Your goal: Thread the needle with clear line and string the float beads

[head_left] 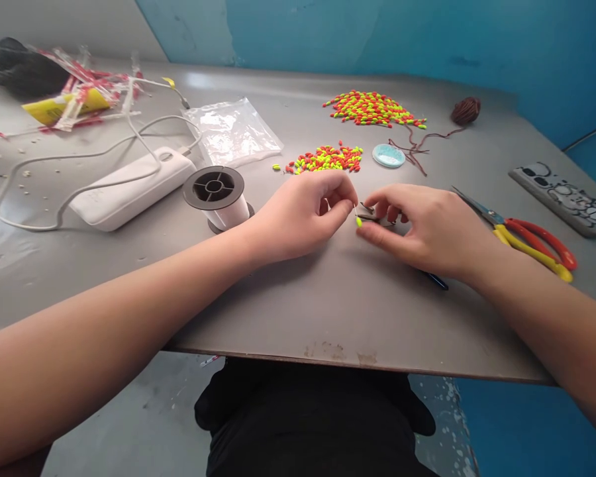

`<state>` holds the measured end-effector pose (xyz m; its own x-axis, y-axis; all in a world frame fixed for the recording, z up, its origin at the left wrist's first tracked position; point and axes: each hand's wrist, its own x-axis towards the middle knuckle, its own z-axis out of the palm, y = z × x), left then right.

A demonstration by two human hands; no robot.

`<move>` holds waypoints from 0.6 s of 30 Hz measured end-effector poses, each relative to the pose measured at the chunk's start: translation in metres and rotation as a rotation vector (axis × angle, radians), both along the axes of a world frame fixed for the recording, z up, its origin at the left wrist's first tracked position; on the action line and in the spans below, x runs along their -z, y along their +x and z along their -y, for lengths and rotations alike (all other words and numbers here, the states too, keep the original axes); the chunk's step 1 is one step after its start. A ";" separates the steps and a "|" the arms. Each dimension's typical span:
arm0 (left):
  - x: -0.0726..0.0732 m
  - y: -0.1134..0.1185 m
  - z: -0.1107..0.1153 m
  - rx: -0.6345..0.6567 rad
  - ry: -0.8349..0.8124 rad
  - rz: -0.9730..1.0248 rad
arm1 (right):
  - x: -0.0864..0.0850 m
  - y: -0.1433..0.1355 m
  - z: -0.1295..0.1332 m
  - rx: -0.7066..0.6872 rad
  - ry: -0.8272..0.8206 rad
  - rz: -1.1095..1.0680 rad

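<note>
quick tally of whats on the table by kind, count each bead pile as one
bead piles: 2
spool of line: 1
power bank with cable: 1
clear plastic bag: 1
scissors: 1
phone: 1
small round lid: 1
ball of brown thread: 1
heap of packets: 1
single bead held between left hand and right hand: 1
total: 11

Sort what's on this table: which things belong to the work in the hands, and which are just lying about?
In use: left hand pinching a small bead; right hand on a dark tool; bead piles; line spool.

Lying about: scissors, power bank with cable, plastic bag, wrappers, phone, brown cord.
</note>
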<state>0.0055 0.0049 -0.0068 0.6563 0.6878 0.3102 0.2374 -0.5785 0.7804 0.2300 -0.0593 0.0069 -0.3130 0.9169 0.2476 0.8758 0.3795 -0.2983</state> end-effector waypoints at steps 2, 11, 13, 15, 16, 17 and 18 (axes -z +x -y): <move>0.000 0.000 -0.001 -0.010 -0.024 0.020 | -0.007 0.000 0.004 -0.025 -0.057 0.127; 0.002 0.002 -0.002 -0.036 -0.109 0.044 | -0.018 0.017 0.018 -0.009 -0.259 0.435; 0.003 0.002 -0.002 -0.035 -0.117 0.029 | -0.020 0.021 0.020 0.027 -0.363 0.414; 0.004 0.002 -0.002 -0.033 -0.123 0.012 | -0.020 0.022 0.020 0.064 -0.421 0.371; 0.004 0.002 -0.002 -0.031 -0.125 0.004 | -0.020 0.021 0.019 0.079 -0.430 0.354; 0.004 0.002 -0.002 -0.030 -0.127 -0.002 | -0.019 0.019 0.018 0.094 -0.427 0.344; 0.003 0.002 -0.002 -0.030 -0.129 -0.008 | -0.018 0.017 0.017 0.110 -0.420 0.339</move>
